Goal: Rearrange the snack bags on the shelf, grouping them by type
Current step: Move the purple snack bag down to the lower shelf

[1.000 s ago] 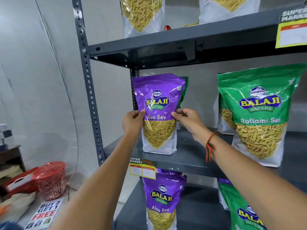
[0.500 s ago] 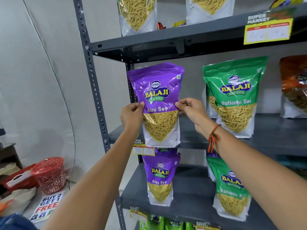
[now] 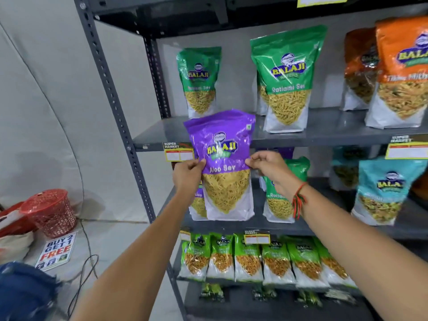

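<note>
- Holding the purple Aloo Sev bag upright, the left hand and right hand each pinch a side edge; it hangs in front of the shelf edge, not set down.
- Judged mid-task: another purple bag peeks out at seven o'clock, likely its group.
- Left to do: one green Ratlami Sev bag at twelve o'clock stands apart from its larger twin at two o'clock.

Two purple Aloo Sev bags, three green Ratlami Sev bags

Upright purple Aloo Sev bag, seemingly unsupported below
</note>
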`<state>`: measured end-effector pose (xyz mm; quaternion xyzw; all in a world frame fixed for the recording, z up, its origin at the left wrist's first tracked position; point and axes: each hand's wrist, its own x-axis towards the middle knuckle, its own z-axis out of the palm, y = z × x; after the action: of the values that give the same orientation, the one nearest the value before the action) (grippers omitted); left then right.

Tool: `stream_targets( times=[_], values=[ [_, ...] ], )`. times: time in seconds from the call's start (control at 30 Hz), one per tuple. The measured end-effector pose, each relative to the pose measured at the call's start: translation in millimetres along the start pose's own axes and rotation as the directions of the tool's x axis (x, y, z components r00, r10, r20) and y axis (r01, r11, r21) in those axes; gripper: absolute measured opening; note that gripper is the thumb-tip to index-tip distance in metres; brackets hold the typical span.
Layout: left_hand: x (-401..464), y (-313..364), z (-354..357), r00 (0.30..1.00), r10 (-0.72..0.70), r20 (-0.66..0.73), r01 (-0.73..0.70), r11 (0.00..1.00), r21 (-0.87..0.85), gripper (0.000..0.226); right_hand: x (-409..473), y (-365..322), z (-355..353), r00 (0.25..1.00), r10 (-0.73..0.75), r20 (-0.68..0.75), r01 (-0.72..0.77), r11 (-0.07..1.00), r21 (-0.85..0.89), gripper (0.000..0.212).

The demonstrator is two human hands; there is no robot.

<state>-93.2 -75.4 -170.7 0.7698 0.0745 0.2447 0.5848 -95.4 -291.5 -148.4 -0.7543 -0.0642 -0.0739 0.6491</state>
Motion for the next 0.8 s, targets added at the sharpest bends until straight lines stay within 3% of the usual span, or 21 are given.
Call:
stream_targets(
  times=[0.13, 0.27, 0.5, 0.8],
  values=[
    [-0.3, -51.2, 22.2, 0.996, -0.029, 0.081, 0.01, 0.973, 0.229, 0.043, 10.5, 55.9, -3.1, 0.992, 0.129, -0.012, -0.13, 0.985, -0.115, 0.006],
    [4.6, -86.1, 48.5, 0.994, -0.049, 0.102, 0.0, 0.899, 0.438, 0.049, 38.7, 108.1, -2.7, 0.986, 0.153, -0.062, -0.165, 0.938, -0.305, 0.01],
    [29.3, -122.2, 96.5, 0.992, -0.107, 0.066, 0.065, 0.885, 0.46, 0.052, 94.0, 165.3, 5.7, 0.982, 0.111, -0.151, -0.169, 0.876, -0.452, 0.014],
    [37.4, -150.0, 119.5, 0.988, -0.152, -0.005, 0.144, 0.93, 0.338, 0.036, 100.4, 200.3, 21.2, 0.976, 0.014, -0.215, -0.111, 0.888, -0.445, 0.014]
  ],
)
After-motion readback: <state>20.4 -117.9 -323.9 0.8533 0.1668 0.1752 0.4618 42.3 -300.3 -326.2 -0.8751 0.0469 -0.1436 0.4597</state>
